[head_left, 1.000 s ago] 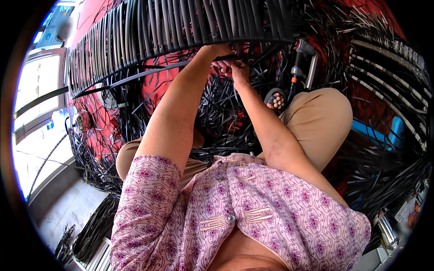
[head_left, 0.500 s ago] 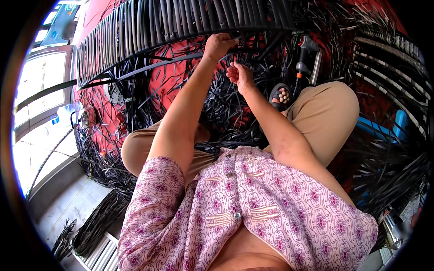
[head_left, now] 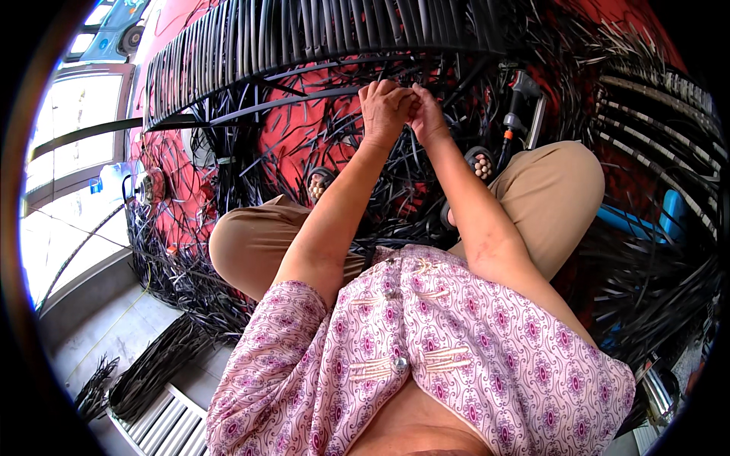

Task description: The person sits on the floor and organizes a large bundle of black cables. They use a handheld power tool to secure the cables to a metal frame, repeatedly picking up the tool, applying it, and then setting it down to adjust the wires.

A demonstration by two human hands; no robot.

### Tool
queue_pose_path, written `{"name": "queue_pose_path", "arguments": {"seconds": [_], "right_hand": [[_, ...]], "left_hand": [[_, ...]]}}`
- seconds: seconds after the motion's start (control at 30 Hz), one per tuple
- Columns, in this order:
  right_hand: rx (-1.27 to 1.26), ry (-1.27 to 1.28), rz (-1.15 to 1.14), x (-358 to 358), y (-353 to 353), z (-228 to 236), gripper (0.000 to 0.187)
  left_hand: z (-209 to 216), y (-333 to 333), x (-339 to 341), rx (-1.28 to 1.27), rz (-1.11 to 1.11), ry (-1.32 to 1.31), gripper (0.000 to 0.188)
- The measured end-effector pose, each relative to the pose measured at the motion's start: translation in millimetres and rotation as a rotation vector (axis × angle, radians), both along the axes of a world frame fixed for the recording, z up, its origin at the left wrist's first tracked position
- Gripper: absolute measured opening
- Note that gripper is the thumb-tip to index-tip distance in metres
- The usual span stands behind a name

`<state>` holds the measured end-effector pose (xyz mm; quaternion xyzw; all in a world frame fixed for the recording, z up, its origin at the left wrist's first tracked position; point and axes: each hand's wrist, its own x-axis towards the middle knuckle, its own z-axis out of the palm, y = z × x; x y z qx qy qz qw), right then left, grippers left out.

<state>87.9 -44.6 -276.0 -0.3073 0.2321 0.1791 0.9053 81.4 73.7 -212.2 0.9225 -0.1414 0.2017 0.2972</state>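
Note:
My left hand (head_left: 382, 112) and my right hand (head_left: 428, 115) meet in front of me, fingertips together, just short of the near edge of a curved frame wrapped in black strips (head_left: 304, 34). A long flat black strip (head_left: 304, 99) comes in from the left and ends at my left hand, whose fingers are closed on it. My right fingers are pinched against the left ones. What lies between them is hidden.
Black strip offcuts cover the red floor sheet (head_left: 293, 137). A pneumatic-looking tool (head_left: 521, 95) lies beyond my right knee. At the right is another frame with banded bars (head_left: 654, 148) beside a blue tube (head_left: 673, 216). Bundled black strips (head_left: 156, 365) lie lower left.
My left hand has come back from the frame's edge, toward me. My right hand has moved slightly right and forward, and the two hands now touch.

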Motion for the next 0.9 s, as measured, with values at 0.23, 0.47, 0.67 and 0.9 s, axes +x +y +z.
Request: {"name": "queue_pose_path", "arguments": {"seconds": [0.23, 0.47, 0.67, 0.9], "right_hand": [[-0.249, -0.076, -0.004, -3, 1, 5, 0.02], [-0.456, -0.204, 0.08, -9, -3, 14, 0.019], [-0.558, -0.301, 0.038, -11, 2, 5, 0.019], [-0.555, -0.244, 0.03, -14, 5, 13, 0.016]], "left_hand": [[-4, 2, -17, 0.028, 0.011, 0.055, 0.015], [-14, 12, -24, -0.329, 0.147, 0.305, 0.014], [-29, 10, -22, -0.677, 0.227, 0.468, 0.014], [-6, 9, 8, -0.1, 0.093, 0.003, 0.022]]}}
